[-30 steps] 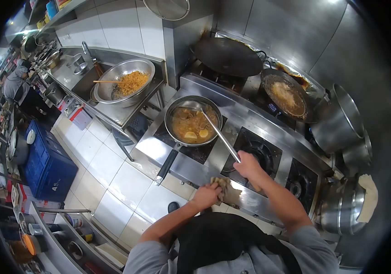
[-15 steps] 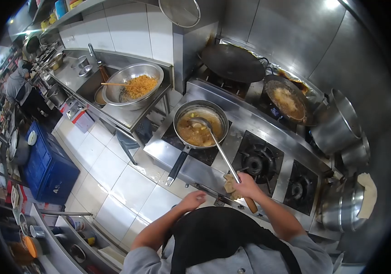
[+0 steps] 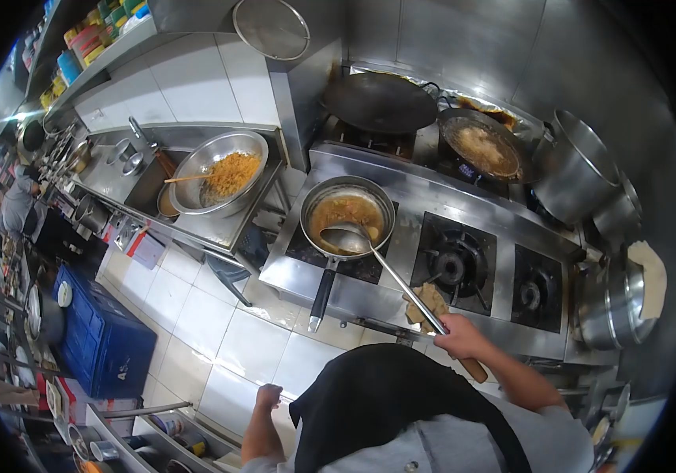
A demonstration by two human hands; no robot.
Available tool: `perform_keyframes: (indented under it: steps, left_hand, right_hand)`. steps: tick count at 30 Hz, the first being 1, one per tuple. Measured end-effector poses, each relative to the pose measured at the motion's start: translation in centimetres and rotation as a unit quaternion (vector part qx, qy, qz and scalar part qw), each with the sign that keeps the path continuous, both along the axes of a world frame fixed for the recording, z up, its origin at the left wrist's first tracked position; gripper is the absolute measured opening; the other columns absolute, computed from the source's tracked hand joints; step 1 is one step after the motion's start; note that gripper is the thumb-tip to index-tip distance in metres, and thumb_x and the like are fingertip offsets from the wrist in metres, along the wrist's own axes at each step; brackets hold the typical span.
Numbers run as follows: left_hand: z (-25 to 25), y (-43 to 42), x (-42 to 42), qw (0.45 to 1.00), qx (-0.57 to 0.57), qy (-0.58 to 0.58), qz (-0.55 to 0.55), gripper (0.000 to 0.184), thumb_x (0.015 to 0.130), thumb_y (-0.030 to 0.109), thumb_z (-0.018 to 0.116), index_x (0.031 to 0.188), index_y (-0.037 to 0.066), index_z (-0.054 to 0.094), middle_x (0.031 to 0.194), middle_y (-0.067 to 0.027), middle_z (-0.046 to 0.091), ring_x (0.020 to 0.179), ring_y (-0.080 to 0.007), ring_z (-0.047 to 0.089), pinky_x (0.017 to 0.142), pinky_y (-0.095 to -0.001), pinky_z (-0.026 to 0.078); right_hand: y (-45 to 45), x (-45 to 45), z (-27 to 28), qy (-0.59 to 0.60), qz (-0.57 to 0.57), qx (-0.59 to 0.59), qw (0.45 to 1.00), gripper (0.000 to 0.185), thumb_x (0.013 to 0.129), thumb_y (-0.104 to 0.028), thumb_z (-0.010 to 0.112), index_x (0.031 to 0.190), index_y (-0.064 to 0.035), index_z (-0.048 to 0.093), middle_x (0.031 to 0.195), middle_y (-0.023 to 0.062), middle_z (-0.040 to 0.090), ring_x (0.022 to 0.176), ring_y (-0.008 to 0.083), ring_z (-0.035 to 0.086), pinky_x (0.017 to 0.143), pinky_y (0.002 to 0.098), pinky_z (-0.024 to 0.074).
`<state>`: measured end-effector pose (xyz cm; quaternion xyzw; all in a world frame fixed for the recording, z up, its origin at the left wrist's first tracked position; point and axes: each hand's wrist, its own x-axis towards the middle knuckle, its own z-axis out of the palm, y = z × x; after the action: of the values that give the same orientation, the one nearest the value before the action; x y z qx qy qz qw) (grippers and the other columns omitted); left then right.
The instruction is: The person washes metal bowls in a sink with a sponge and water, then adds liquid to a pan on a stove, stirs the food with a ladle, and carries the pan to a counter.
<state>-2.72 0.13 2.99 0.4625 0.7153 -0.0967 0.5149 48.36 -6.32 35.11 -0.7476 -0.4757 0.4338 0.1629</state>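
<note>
My right hand [image 3: 462,337] is wrapped round the handle of a long metal ladle [image 3: 405,285] with a wooden end. Its bowl rests inside a saucepan [image 3: 389,206] of brown, soupy food, near the pan's front rim. The saucepan stands on the left front burner, its black handle pointing toward me. Just beyond my right hand, a crumpled tan cloth [image 3: 428,304] lies at the stove's front edge. My left hand [image 3: 269,396] hangs over the floor to the left of my apron, fingers curled in and nothing seen in them.
A dark wok [image 3: 381,102] and a pan of bubbling oil [image 3: 486,148] stand on the back burners. Tall pots [image 3: 578,177] crowd the right. A steel bowl [image 3: 253,185] of orange rice-like food sits by the sink. A blue cooler [image 3: 101,331] and a person [image 3: 26,206] are at left.
The ladle's bowl has shifted toward the saucepan's front rim. My right hand has moved right and nearer me. My left hand has dropped down and leftward. The view has tilted a little.
</note>
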Motion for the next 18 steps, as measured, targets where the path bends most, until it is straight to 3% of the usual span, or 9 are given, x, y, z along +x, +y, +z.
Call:
perform_keyframes:
  steps: [3,4,5,6,8,10,12,13,18]
  left_hand:
    - [-1.4,2.1,1.9,0.985,0.068,-0.123,0.101,0.028,0.081,0.019,0.067,0.103,0.002,0.067,0.077,-0.0112,0.068,0.055,-0.0206,0.064,0.047,-0.0324,0.053]
    - [-1.3,2.3,2.7,0.985,0.074,-0.124,0.094,0.031,0.08,0.021,0.068,0.104,0.001,0.067,0.076,-0.0125,0.067,0.056,-0.0203,0.064,0.048,-0.0326,0.053]
    - [-0.7,2.8,4.0,0.985,0.08,-0.125,0.089,0.034,0.079,0.022,0.068,0.104,0.0,0.067,0.074,-0.0138,0.067,0.056,-0.0201,0.064,0.048,-0.0329,0.053]
    - [-1.0,3.2,4.7,0.984,0.083,-0.146,0.064,0.035,0.079,0.023,0.069,0.105,0.0,0.066,0.074,-0.0137,0.068,0.056,-0.0197,0.064,0.047,-0.0329,0.052]
    - [-1.9,3.8,5.1,0.953,0.205,-0.157,-0.158,0.036,0.08,0.025,0.07,0.106,0.001,0.067,0.075,-0.0141,0.069,0.059,-0.0191,0.066,0.053,-0.0326,0.053]
    - [-0.9,3.5,6.4,0.946,0.215,-0.169,-0.176,0.036,0.08,0.026,0.07,0.106,0.001,0.068,0.076,-0.0143,0.069,0.061,-0.019,0.066,0.055,-0.0324,0.053]
    - [1.8,2.8,7.6,0.982,0.127,-0.12,-0.067,0.035,0.08,0.027,0.071,0.104,0.002,0.069,0.078,-0.0157,0.07,0.064,-0.0203,0.067,0.059,-0.0339,0.054]
    - [2.3,2.6,7.7,0.982,0.128,-0.121,-0.064,0.035,0.08,0.027,0.071,0.104,0.002,0.069,0.078,-0.0157,0.07,0.064,-0.0203,0.067,0.059,-0.0339,0.054]
    - [1.2,0.0,5.1,0.992,0.105,-0.053,-0.054,0.032,0.078,0.028,0.073,0.099,0.005,0.071,0.088,-0.0165,0.071,0.079,-0.0253,0.069,0.073,-0.0363,0.054]
  right_hand:
    - [1.6,0.2,-3.0,-0.018,0.05,0.019,0.998,0.018,0.075,-0.015,0.061,0.081,0.001,0.056,0.06,0.0107,0.056,0.051,0.0192,0.06,0.05,0.0349,0.0472]
    - [2.2,-0.1,-3.2,-0.028,0.05,0.032,0.998,0.021,0.074,-0.017,0.062,0.082,0.0013,0.057,0.065,0.0134,0.059,0.06,0.0239,0.063,0.057,0.0376,0.0482]
    - [2.8,-0.3,-3.6,-0.027,0.045,0.035,0.998,0.021,0.074,-0.017,0.062,0.082,0.0013,0.057,0.065,0.0134,0.059,0.06,0.0239,0.063,0.057,0.0376,0.0482]
    - [3.6,-0.2,-4.3,-0.038,0.049,0.058,0.996,0.022,0.075,-0.018,0.061,0.082,0.0016,0.059,0.066,0.015,0.06,0.061,0.0232,0.063,0.058,0.0373,0.0482]
    - [5.0,0.3,-6.7,-0.064,0.05,0.098,0.992,0.026,0.076,-0.022,0.063,0.085,0.0027,0.061,0.071,0.0194,0.062,0.067,0.0258,0.065,0.062,0.0386,0.0488]
    - [6.8,1.1,-9.1,-0.088,0.038,0.099,0.99,0.027,0.076,-0.022,0.064,0.086,0.0033,0.061,0.072,0.0206,0.062,0.068,0.0279,0.065,0.063,0.0398,0.049]
    - [7.9,1.6,-9.5,-0.112,0.029,0.099,0.988,0.029,0.075,-0.022,0.064,0.086,0.0039,0.061,0.074,0.0218,0.063,0.069,0.0301,0.065,0.064,0.0409,0.0491]
    - [8.7,1.7,-9.1,-0.114,0.017,0.108,0.987,0.029,0.074,-0.022,0.065,0.086,0.0043,0.061,0.075,0.023,0.063,0.07,0.0325,0.065,0.065,0.042,0.049]
    - [10.3,3.0,-7.5,-0.136,0.005,0.13,0.982,0.026,0.071,-0.018,0.065,0.084,0.0047,0.061,0.077,0.0254,0.062,0.073,0.0384,0.064,0.067,0.0439,0.0488]
